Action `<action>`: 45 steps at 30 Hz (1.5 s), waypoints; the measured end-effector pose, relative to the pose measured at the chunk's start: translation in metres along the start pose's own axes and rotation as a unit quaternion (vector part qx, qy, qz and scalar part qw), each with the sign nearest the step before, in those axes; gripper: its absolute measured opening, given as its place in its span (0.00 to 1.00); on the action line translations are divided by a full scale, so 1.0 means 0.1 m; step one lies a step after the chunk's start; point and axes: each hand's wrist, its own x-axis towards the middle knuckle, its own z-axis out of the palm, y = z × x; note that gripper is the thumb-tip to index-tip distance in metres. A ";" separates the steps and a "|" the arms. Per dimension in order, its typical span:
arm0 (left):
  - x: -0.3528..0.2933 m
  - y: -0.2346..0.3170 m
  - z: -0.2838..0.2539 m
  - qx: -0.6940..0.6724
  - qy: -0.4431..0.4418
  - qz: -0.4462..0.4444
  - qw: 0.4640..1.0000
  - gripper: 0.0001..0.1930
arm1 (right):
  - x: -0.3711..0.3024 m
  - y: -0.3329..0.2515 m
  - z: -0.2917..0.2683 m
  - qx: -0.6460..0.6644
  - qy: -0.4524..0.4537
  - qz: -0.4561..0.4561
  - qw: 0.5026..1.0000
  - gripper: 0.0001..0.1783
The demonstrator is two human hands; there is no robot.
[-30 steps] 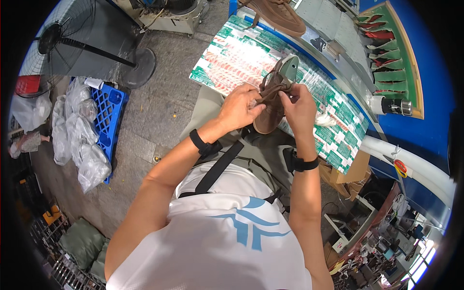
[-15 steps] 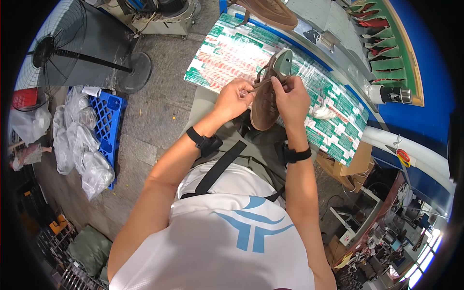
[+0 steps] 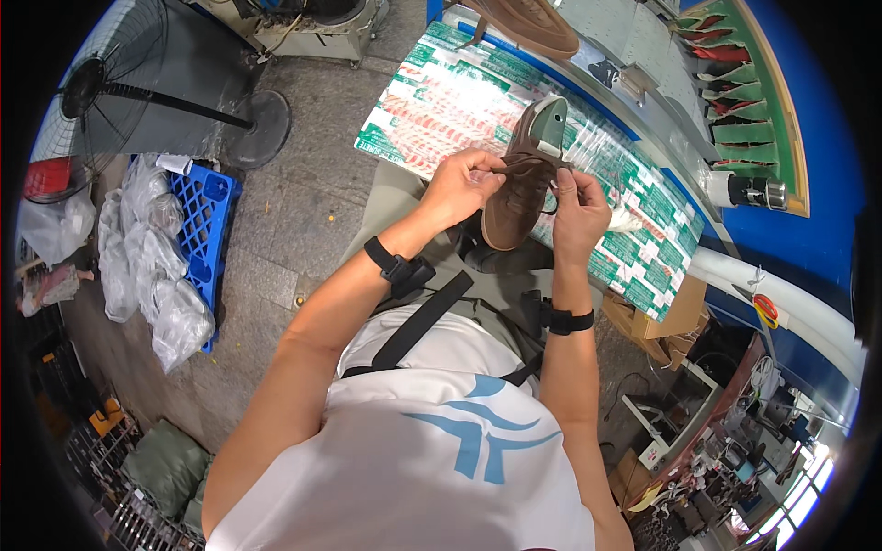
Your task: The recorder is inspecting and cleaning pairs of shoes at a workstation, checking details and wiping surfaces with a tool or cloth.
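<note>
White lettering (image 3: 375, 147) is printed on the bench cover (image 3: 597, 151), at its left corner; a blue emblem (image 3: 467, 448) on the shirt (image 3: 395, 473).

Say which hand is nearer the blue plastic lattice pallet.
Left. Left hand: right of the pallet, left of the brown laced shoe. Right hand: farther right, across that shoe.

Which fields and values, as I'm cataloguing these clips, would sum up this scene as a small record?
left hand: finger-and-thumb grip on a lace
right hand: finger-and-thumb grip on the lacing, at the other side
brown shoe: between the hands, toe toward the person
work surface: green-and-white patterned covering
beyond it: second shoe, also brown
left side: standing fan; blue pallet with transparent bags
right side: red-and-yellow handles near white tubing
</note>
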 end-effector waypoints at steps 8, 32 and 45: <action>0.08 -0.13 0.06 -0.068 0.010 0.005 0.998 0.08 | 0.00 -0.34 -0.03 -0.270 0.028 -0.216 0.938 0.08; 0.13 0.66 -0.10 0.044 -0.037 0.109 0.992 0.03 | -0.52 -0.64 -0.59 -0.180 -0.410 0.166 0.878 0.11; -0.49 0.85 0.20 0.060 -0.189 0.065 0.978 0.05 | 0.03 -0.09 -0.15 -0.173 -0.123 0.025 0.977 0.15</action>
